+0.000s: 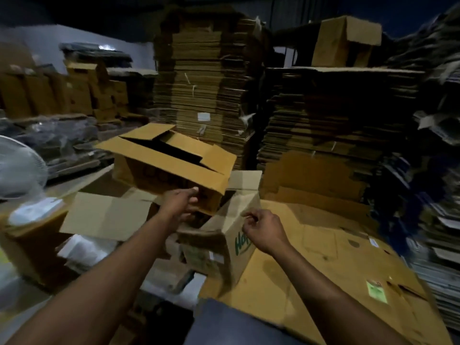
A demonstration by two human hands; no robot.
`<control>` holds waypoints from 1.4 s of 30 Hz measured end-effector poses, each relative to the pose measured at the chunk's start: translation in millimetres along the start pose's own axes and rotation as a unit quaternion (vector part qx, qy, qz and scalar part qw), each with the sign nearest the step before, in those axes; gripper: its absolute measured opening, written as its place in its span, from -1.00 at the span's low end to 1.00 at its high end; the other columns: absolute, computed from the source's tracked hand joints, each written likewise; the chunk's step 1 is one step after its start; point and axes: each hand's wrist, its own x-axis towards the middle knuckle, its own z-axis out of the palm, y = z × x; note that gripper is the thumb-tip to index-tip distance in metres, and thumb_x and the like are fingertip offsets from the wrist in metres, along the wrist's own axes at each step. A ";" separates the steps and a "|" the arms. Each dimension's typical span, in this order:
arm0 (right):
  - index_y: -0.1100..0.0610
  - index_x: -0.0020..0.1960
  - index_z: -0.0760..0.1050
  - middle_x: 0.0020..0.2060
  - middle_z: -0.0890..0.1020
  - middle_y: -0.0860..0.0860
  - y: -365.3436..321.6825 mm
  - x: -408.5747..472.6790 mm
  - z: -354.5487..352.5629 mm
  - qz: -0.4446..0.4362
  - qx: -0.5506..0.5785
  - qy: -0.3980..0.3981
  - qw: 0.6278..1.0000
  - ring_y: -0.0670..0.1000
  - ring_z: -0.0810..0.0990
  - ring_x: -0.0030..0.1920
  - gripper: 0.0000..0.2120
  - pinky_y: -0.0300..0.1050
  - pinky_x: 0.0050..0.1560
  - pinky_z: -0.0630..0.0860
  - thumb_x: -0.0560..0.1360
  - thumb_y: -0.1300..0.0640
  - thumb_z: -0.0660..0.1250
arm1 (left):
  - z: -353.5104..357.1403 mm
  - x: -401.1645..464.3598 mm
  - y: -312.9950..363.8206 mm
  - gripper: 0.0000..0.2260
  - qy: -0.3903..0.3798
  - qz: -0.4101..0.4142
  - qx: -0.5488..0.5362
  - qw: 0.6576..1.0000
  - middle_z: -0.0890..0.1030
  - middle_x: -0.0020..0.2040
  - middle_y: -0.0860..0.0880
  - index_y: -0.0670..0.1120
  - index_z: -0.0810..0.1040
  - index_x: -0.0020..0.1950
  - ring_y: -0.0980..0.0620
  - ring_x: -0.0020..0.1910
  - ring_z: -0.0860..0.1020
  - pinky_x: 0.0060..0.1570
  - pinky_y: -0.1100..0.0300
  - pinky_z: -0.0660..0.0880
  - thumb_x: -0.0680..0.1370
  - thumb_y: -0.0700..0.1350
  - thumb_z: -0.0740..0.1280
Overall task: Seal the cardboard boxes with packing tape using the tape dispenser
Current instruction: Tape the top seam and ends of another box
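An open brown cardboard box [171, 168] sits tilted in the middle, its top flaps loose. My left hand [183, 202] grips its near lower edge, thumb on the side panel and fingers underneath. Below it stands a worn box with green lettering [239, 242], flaps up. My right hand [263, 230] hovers at that box's upper right flap with fingers loosely curled, holding nothing that I can make out. No tape dispenser or tape shows in the head view.
Tall stacks of flattened cardboard [201, 78] rise behind, and another stack [336, 115] stands at the right. Flat cardboard sheets [336, 257] cover the surface on the right. A white fan [20, 168] is at the left, with an open flap [104, 215] beside it.
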 end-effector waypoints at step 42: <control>-0.10 0.36 0.60 0.23 0.69 -0.04 9.3 -126.3 -121.6 -0.048 -0.371 0.174 0.911 0.13 0.69 0.15 -0.27 0.06 0.01 0.64 0.22 0.17 0.67 | 85.0 -160.0 27.6 -0.67 -0.115 -0.097 -0.347 0.926 0.60 0.13 -0.23 -0.25 0.43 0.26 -0.11 0.12 0.62 0.02 0.08 0.61 0.54 -0.45 0.38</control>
